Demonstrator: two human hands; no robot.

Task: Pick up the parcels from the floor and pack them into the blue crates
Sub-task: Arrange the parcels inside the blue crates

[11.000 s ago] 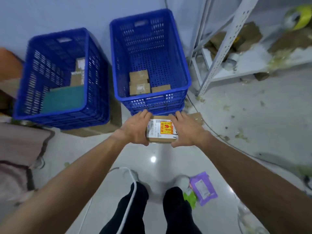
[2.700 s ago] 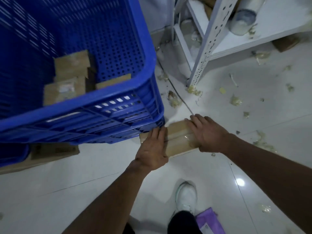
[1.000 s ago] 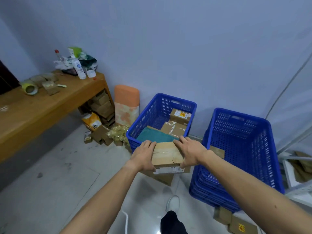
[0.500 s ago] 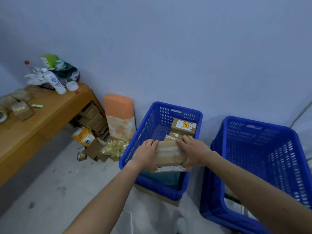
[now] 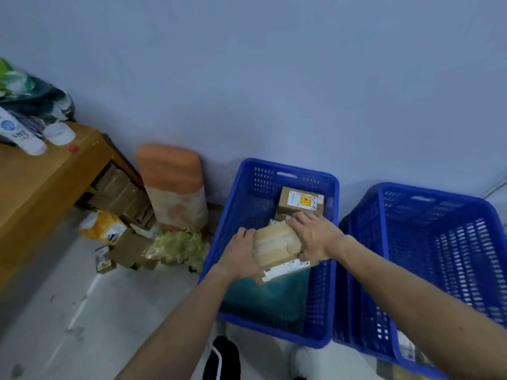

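Above the left blue plastic crate [image 5: 236, 204] at frame centre, the left hand [image 5: 241, 256] and right hand [image 5: 315, 237] gripped a tape-wrapped brown cardboard parcel [image 5: 277, 245] from either side. Farther back inside sat a labelled brown box [image 5: 300, 201].

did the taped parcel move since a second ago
Yes. The taped parcel, held between the left hand and right hand, has gone from the left blue crate's near rim to over its inside, above the teal package.

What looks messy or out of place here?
On the floor between the bench and the left crate, small cardboard boxes and a clump of yellowish packing scraps lie jumbled, not stacked. The parcel gripped by the left hand and right hand over that crate looks intact.
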